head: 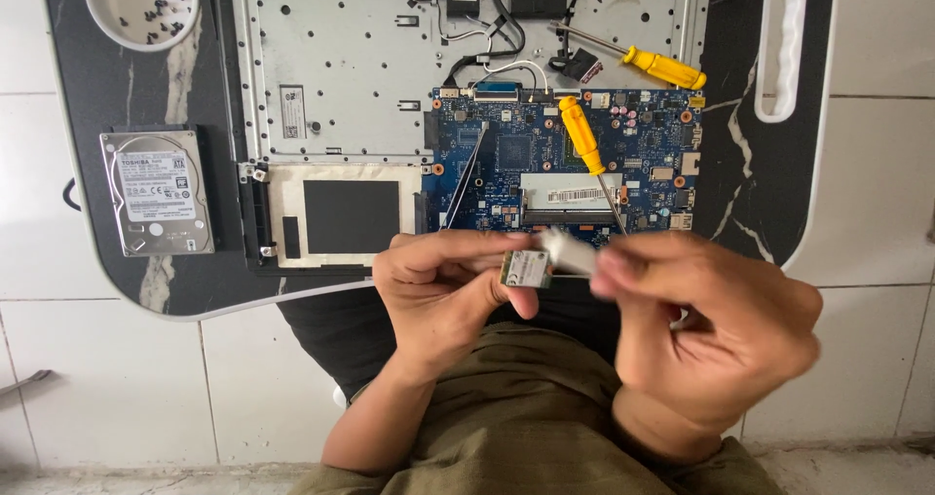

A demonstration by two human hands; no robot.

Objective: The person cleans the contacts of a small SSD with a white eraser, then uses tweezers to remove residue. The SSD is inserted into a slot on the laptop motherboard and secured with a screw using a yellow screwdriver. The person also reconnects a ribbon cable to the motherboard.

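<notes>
My left hand [448,295] pinches a small green circuit card with a white label [526,269] between thumb and fingers, just in front of the opened laptop. My right hand [711,324] is blurred and holds a small white object [570,251] against the card's right edge. Both hands hover over my lap, below the blue motherboard [565,154] of the laptop chassis [341,76].
Two yellow-handled screwdrivers lie on the laptop, one [582,136] on the motherboard, one [662,68] further back. A silver hard drive [158,193] sits left on the dark marble-pattern table [760,173]. A white bowl of screws [141,6] stands back left. A white handle-shaped part [781,52] lies right.
</notes>
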